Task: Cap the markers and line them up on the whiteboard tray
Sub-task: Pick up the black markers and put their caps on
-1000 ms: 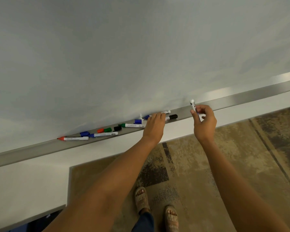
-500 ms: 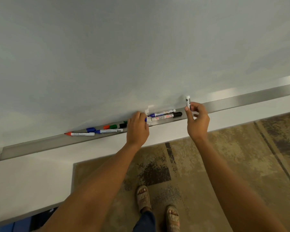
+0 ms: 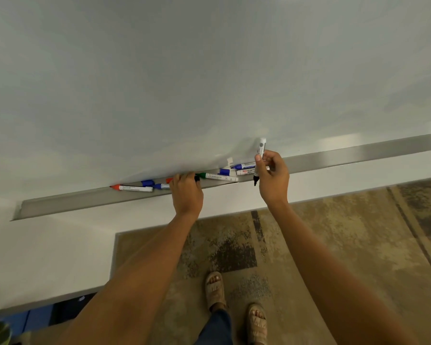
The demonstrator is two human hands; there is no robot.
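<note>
A long metal whiteboard tray [image 3: 358,155] runs under the whiteboard. My right hand [image 3: 274,178] grips a black marker [image 3: 261,148] upright above the tray, with its bare black tip pointing down. My left hand [image 3: 186,192] reaches onto the tray, fingers curled at a black cap [image 3: 197,179]. On the tray lie an uncapped red marker [image 3: 132,188], a loose blue cap [image 3: 147,183], a blue marker [image 3: 161,186] partly hidden by my left hand, a green marker [image 3: 218,177], another blue cap [image 3: 225,172], a blue marker [image 3: 243,166] and a red-labelled marker [image 3: 245,172].
The whiteboard [image 3: 209,70] fills the upper view. Below the tray is a white wall strip [image 3: 60,245], then patterned carpet [image 3: 334,245]. My sandalled feet [image 3: 215,287] stand close to the wall. The tray's right stretch holds nothing.
My left hand slid left along the tray from the blue markers to the caps near the green marker. My right hand turned the black marker more upright, and its tip now shows.
</note>
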